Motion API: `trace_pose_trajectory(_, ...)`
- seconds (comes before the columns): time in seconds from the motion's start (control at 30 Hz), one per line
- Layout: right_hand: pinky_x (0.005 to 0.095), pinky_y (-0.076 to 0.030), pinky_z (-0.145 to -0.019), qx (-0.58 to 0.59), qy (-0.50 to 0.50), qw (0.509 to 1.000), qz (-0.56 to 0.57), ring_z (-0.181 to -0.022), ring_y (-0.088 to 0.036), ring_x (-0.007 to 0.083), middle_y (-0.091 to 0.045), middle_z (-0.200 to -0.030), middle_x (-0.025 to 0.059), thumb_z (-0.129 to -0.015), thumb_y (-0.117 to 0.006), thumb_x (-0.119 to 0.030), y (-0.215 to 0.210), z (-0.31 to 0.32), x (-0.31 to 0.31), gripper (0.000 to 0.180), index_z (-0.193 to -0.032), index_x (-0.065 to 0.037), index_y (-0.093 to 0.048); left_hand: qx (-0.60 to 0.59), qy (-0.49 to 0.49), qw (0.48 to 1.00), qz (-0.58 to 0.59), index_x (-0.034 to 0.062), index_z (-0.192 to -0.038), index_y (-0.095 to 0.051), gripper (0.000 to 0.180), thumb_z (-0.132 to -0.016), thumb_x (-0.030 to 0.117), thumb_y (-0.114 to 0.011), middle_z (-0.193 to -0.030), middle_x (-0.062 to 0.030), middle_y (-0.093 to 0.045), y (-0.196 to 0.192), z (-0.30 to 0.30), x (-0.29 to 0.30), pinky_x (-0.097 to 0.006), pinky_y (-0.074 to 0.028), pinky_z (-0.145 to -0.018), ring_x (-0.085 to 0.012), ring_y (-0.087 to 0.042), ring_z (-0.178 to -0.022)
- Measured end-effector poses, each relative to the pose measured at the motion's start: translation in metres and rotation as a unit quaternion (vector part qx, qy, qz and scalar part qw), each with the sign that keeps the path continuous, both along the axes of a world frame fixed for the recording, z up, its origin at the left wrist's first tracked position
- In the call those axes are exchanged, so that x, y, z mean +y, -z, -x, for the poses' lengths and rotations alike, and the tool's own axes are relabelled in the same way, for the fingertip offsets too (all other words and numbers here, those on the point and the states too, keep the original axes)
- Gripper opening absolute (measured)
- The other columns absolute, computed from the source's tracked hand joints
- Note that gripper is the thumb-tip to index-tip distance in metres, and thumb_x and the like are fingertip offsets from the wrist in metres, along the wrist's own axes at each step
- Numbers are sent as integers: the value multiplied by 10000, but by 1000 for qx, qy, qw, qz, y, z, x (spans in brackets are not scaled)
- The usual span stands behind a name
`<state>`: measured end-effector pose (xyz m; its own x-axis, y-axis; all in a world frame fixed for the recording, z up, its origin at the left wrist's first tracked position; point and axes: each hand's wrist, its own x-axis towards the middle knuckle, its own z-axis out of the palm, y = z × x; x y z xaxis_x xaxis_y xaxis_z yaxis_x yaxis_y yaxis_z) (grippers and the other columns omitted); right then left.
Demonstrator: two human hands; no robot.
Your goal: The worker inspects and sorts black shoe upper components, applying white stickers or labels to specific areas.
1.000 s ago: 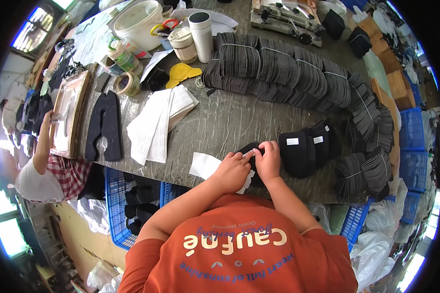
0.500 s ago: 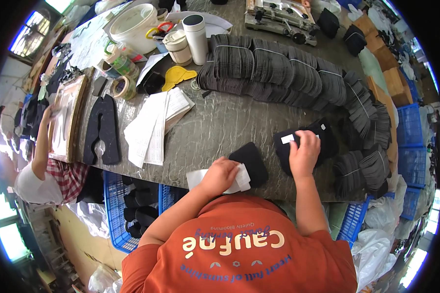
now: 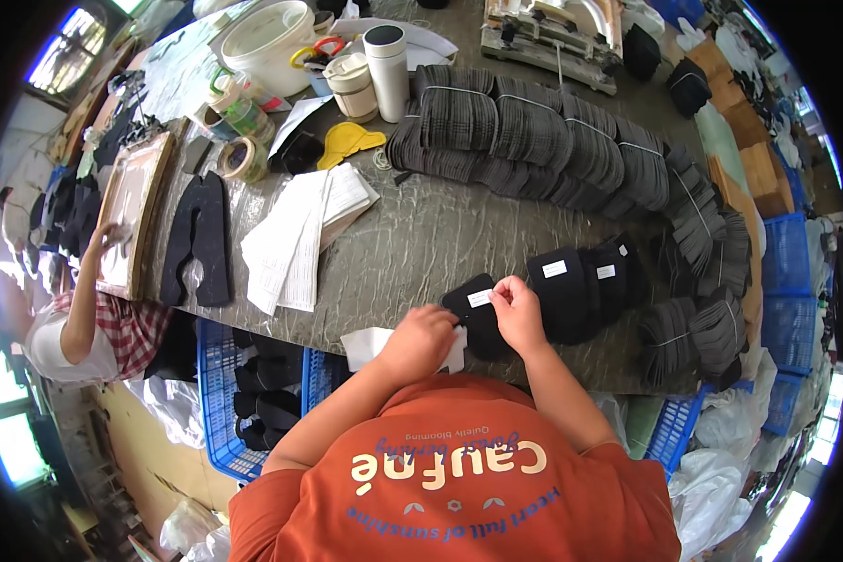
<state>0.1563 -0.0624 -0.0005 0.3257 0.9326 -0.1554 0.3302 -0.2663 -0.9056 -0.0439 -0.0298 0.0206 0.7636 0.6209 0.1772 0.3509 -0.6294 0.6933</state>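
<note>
A black fabric piece (image 3: 482,330) lies on the table before me, with a small white label (image 3: 479,298) on its upper part. My right hand (image 3: 519,315) is closed in a pinch at the right edge of that label. Curled over a white paper sheet (image 3: 363,348), my left hand (image 3: 420,339) is closed, its fingertips at the black piece's left edge. The sheet shows on both sides of the hand. To the right, overlapping black pieces (image 3: 562,304) bear white labels (image 3: 606,272).
Banded stacks of dark pieces (image 3: 534,140) curve along the back and right. White papers (image 3: 286,234), a yellow piece (image 3: 350,144), a tumbler (image 3: 387,70) and tape rolls (image 3: 244,159) stand or lie left. A co-worker's hand (image 3: 106,240) touches a frame (image 3: 133,215). Blue crates (image 3: 225,412) stand below.
My right hand has moved left from the right-hand pieces to the black piece before me. A white label now shows on that piece. The co-worker's arm has shifted lower on the frame.
</note>
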Motion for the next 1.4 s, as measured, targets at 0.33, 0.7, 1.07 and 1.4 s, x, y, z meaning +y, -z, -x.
trace_pose_trajectory(0.33, 343, -484, -607, -48, -12, 998, 24, -652, -635, 252, -634, -701, 132, -814, -645, -81, 13, 8, 3, 101, -810, -10, -574, 91, 47, 994, -22, -53, -868, -603, 168, -788, 85, -550, -1176, -179, -582, 11, -4, -11, -427, -383, -1010, -341, -501, -1176)
trace_pose_trajectory(0.7, 307, -478, -597, -105, -18, 994, 10, -608, -598, 182, -617, -676, 101, -807, -648, -49, 20, 9, 3, 96, -803, -1, -565, 99, 58, 993, -22, -43, -833, -607, 149, -771, 85, -563, -1213, -188, -558, 5, -8, -8, -421, -401, -972, -330, -520, -1118)
trace_pose_trajectory(1.07, 349, -485, -586, -63, 61, 996, -5, -618, -603, 261, -618, -681, 116, -745, -704, -47, 22, 14, 3, 175, -829, -27, -551, 147, 66, 983, -93, -13, -808, -625, 184, -793, 161, -567, -1282, -193, -523, 8, -18, -7, -392, -393, -950, -284, -536, -1019)
trace_pose_trajectory(1.4, 410, -456, -694, -267, 4, 947, -180, -805, -547, 339, -565, -767, 111, -761, -670, -56, 35, 7, 3, 157, -804, -60, -518, 209, 92, 974, -3, 11, -807, -627, 187, -839, 183, -560, -1257, -156, -552, -7, -25, 4, -411, -396, -945, -282, -531, -1028)
